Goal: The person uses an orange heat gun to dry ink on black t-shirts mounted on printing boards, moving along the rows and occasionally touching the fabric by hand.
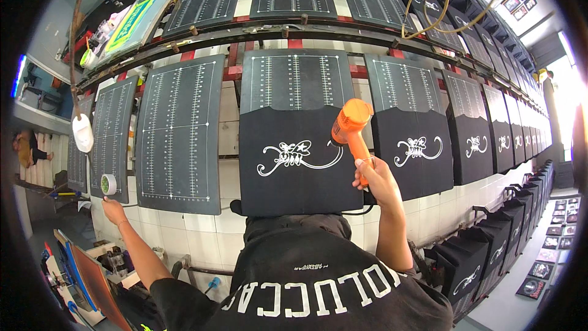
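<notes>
The right hand point(386, 182) had fingers curled round an orange heat gun point(353, 130), rigid, light-looking, at the handle, its surest hold, above a black shirt point(297, 195); whether the left hand point(114, 210) gripped the tape roll point(110, 184), I couldn't tell.

White capitals point(306, 298) on black shirt point(288, 266), lettering point(132, 23) on framed screen point(160, 1), scale figures point(197, 104) on boards point(178, 141)
</notes>
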{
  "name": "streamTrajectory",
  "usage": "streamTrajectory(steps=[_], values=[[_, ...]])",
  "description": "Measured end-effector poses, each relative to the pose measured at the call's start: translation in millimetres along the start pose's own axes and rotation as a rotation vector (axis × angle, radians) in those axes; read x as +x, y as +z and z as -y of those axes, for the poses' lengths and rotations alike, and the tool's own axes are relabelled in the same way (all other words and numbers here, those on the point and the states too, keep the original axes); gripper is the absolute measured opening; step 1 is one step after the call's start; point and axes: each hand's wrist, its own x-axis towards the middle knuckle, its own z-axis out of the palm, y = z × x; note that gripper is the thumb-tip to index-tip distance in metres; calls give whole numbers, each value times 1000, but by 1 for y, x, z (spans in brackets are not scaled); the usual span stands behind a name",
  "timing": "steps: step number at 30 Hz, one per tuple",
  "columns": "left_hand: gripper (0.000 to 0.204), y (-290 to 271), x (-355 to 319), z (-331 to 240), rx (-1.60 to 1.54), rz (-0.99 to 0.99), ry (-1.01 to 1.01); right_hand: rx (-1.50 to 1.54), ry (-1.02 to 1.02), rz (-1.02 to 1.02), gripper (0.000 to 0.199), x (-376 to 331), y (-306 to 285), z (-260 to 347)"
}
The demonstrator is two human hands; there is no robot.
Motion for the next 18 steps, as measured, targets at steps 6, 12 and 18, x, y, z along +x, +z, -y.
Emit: streamTrajectory(steps=[6,12,18], values=[[41,68,35,7,14,9,134,-52,-12,-28,31,-4,15,3],[41,101,18,-30,37,137,159,-5,14,-39,28,-4,19,0],[30,102,-16,-71,-85,199,165,-33,24,-65,27,-2,24,1]])
